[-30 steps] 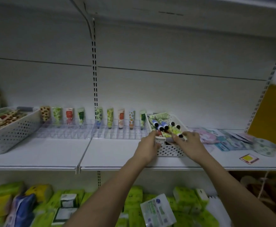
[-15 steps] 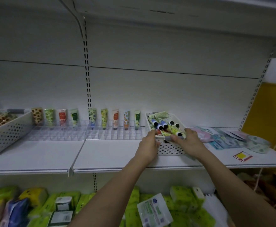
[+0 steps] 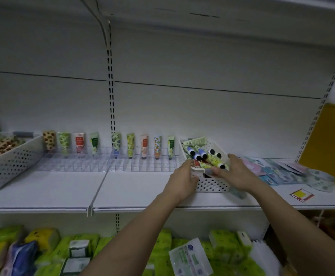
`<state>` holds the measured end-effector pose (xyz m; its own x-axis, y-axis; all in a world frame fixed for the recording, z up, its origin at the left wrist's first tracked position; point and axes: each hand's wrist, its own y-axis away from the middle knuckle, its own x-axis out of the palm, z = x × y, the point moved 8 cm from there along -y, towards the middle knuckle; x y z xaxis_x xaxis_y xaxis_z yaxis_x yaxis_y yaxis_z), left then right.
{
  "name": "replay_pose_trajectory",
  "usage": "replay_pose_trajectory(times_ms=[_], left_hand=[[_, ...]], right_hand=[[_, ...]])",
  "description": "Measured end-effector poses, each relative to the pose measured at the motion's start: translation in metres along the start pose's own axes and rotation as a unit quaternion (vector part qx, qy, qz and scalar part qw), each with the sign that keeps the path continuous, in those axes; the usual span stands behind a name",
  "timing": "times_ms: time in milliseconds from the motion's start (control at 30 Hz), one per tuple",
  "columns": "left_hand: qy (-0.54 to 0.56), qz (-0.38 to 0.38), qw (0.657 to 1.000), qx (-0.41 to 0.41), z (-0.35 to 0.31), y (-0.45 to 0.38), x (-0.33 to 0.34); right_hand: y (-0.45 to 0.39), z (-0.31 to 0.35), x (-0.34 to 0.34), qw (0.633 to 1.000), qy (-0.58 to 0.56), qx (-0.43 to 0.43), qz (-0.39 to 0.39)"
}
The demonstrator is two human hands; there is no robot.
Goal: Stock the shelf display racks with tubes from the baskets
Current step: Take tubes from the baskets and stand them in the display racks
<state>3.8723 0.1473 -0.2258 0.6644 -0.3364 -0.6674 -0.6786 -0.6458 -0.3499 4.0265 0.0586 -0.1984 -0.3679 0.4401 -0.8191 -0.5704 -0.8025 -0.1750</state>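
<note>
— Has anything shifted since a second ago?
— Hardly. Both hands stay clamped on the small basket (image 3: 210, 184), which sits where it did on the shelf (image 3: 134, 192), just right of the clear rack (image 3: 107, 164).

— Count things for me.
— Nine tubes (image 3: 129, 145) stand upright in the rack's back row: four left of the shelf seam, five right of it. Two white perforated baskets: the small one, and a large basket (image 3: 9, 166) at far left. Inside the small one, four dark caps show on the loose tubes (image 3: 202, 153); the full number is hidden.

— And the fingers?
— The left hand (image 3: 184, 178) curls over the basket's near left rim, gripping it. The right hand (image 3: 236, 174) grips the right side, thumb lying across the front rim. Loose tubes lie just behind both sets of fingertips; whether any are touched I cannot tell.
</note>
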Motion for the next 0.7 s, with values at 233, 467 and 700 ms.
replay_pose_trajectory(times_ms=[233,467,700], left_hand=[[-0.155,-0.028,0.987,0.001,0.055,-0.009,-0.105],[-0.314,-0.073,0.942,-0.097,0.169,0.006,-0.275],[-0.343,-0.088,0.924,-0.143,0.245,0.043,-0.398]], right_hand=[[-0.028,0.142,0.002,0.985,0.058,-0.121,-0.109],[-0.057,0.298,0.125,0.978,0.014,-0.185,0.093],[-0.048,0.418,0.214,0.964,-0.048,-0.217,0.143]])
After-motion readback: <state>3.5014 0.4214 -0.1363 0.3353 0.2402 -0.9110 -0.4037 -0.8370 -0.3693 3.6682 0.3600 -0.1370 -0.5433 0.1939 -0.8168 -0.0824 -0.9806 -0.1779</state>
